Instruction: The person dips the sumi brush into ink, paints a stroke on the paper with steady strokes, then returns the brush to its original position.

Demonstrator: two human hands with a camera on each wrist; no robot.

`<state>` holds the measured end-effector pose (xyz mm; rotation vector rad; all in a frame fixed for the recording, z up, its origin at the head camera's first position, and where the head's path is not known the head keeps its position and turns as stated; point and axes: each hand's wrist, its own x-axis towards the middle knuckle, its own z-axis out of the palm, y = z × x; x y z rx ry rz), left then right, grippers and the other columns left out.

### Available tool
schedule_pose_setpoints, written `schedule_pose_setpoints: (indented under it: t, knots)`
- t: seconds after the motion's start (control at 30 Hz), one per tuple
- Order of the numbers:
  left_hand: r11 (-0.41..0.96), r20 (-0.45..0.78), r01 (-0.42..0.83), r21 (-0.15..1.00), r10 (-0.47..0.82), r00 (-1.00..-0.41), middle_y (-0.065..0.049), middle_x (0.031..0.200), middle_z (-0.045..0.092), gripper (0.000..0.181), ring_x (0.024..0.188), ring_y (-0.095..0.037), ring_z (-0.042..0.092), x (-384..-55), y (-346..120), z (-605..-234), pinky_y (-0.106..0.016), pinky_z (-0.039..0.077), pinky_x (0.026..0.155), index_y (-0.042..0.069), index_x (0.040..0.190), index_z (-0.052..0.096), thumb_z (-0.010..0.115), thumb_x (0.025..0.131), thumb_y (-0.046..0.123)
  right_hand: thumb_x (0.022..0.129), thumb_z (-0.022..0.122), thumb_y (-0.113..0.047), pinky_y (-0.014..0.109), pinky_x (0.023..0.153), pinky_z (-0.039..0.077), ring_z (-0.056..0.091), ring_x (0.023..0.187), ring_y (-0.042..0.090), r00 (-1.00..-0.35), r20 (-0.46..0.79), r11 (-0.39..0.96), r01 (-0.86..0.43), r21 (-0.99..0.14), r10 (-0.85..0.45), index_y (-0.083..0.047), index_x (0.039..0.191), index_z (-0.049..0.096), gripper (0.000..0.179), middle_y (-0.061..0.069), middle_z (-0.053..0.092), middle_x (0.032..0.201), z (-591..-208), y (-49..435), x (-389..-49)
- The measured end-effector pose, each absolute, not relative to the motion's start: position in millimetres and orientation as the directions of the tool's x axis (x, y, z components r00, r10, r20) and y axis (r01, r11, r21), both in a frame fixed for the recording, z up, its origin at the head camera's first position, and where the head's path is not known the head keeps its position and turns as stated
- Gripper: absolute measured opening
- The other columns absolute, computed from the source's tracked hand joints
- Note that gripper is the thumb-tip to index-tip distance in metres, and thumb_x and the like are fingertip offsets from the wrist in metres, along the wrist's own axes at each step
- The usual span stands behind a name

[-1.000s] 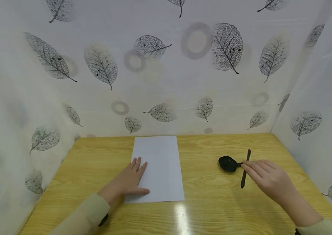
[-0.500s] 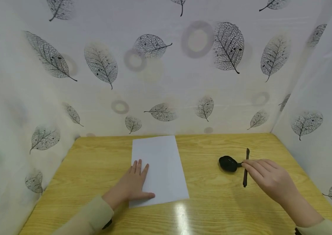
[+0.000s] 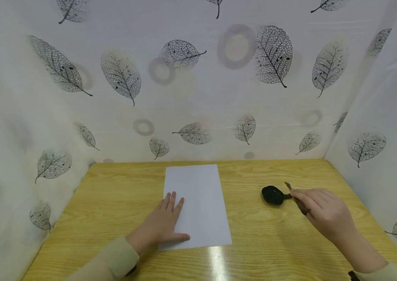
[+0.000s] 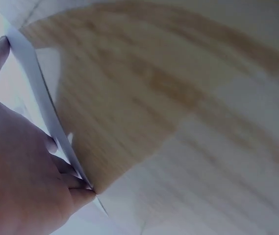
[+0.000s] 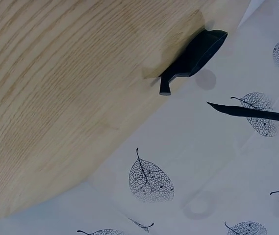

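right hand (image 3: 326, 214) pinches a slim dark stick (image 5: 252, 111), maybe a knife; a loose pinch could drop it onto that black spoon (image 3: 272, 195). left hand (image 3: 162, 225) lies splayed on paper (image 3: 203, 199).

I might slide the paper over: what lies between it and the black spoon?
Only bare wooden tabletop lies between the white paper and the black spoon, in the head view.

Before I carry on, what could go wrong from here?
The dark stick, pinched in the right hand, might twist or slip. In the head view it appears close to the black spoon, so it could knock it. The left hand rests toward the left edge of the white paper, so its free side may swivel.
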<state>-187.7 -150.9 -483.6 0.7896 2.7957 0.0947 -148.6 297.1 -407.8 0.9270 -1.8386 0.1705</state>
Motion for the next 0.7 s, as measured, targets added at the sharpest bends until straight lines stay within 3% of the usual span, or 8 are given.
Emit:
schedule_pose_setpoints:
  t: [0.2,0.47,0.7]
  knots:
    - [0.832,-0.187,0.538,0.136,0.555,-0.811,-0.032,0.175,0.010,0.121,0.164,-0.048,0.014,-189.8,-145.0,-487.4,-0.056,0.026,0.133,0.005,0.169,0.022,0.057,0.087,0.086,0.113,0.054,-0.028,0.043,0.056,0.056,0.068,0.057,0.027,-0.183,0.861,0.721,-0.642,0.261,-0.474,0.003,0.092,0.080,0.046,0.010,0.077,0.075,-407.7,296.0,-149.8]
    - [0.812,-0.177,0.563,0.155,0.583,-0.793,-0.030,0.176,0.010,0.118,0.165,-0.045,0.014,-191.2,-134.8,-486.7,-0.055,0.024,0.133,0.005,0.169,0.022,0.058,0.088,0.083,0.113,0.049,-0.045,0.041,0.061,0.054,0.072,0.064,0.027,-0.357,0.856,0.821,-0.558,0.124,-0.373,-0.001,0.100,0.082,0.057,0.012,0.081,0.082,-415.1,302.0,-149.3]
    - [0.798,-0.170,0.583,0.151,0.602,-0.780,-0.031,0.175,0.010,0.118,0.165,-0.044,0.013,-192.7,-124.5,-487.6,-0.054,0.023,0.134,0.004,0.169,0.021,0.058,0.089,0.083,0.111,0.047,-0.054,0.039,0.057,0.052,0.072,0.066,0.029,-0.416,0.864,0.855,-0.517,0.031,-0.283,-0.004,0.102,0.083,0.062,0.013,0.082,0.087,-422.5,305.0,-151.7]
